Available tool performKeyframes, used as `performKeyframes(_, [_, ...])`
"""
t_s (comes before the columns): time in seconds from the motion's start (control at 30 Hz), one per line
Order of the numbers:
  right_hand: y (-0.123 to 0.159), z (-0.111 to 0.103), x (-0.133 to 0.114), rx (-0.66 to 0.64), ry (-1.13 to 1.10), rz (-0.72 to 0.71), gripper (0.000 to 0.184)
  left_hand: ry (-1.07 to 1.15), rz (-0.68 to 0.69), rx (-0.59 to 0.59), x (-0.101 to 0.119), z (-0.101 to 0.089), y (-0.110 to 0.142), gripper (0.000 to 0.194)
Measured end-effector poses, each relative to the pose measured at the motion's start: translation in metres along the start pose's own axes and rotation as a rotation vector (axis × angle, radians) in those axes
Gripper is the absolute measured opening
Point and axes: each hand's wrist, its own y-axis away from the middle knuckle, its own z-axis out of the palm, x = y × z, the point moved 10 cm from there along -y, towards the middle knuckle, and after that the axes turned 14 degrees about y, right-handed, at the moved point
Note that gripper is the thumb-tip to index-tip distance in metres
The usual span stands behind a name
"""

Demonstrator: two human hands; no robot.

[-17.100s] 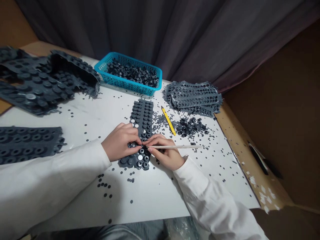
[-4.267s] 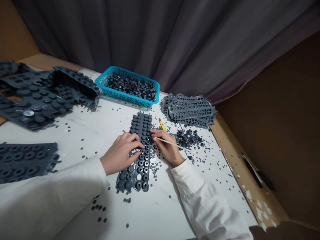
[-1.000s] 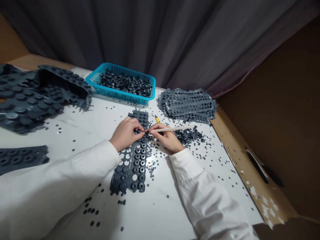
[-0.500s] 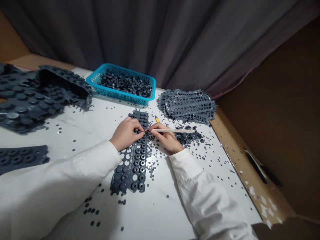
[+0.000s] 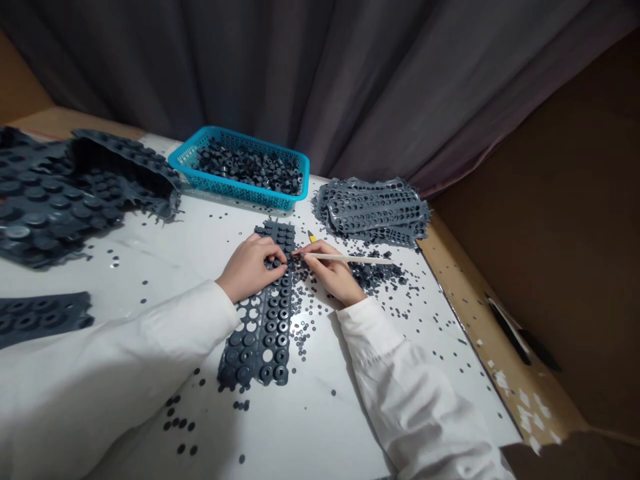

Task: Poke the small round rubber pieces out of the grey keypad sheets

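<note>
A dark grey moulded rubber sheet lies lengthwise in front of me, with rows of round ring-shaped parts and several punched-out holes showing white. My left hand rests over its left side, thumb and forefinger closed around a small raised part of the sheet. From the right, my right hand pinches a slim white stick-like tool whose long end points right. Its working end is hidden at my fingertips, which are close to the sheet's right edge, near my left fingers.
A blue basket of small dark rubber parts stands behind. Stacked perforated sheets, a loose heap of parts and a yellow tool tip are at right. Larger rubber sheets lie left. Small discs litter the white tabletop.
My right fingertips have drawn slightly apart from my left ones, and the stick's angle has shifted a little. Over the longer span, both hands moved farther up the sheet, leaving more holes at left.
</note>
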Motion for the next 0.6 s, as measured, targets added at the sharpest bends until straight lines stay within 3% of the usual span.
performKeyframes(0.33, [-0.001, 0.005, 0.001, -0.012, -0.011, -0.006, 0.018, 0.003, -0.011, 0.016, -0.001, -0.002, 0.000, 0.012])
performKeyframes(0.6, [0.001, 0.007, -0.017, -0.005, 0.217, -0.185, 0.018, -0.038, -0.045, -0.011, -0.006, 0.003, -0.001, 0.019])
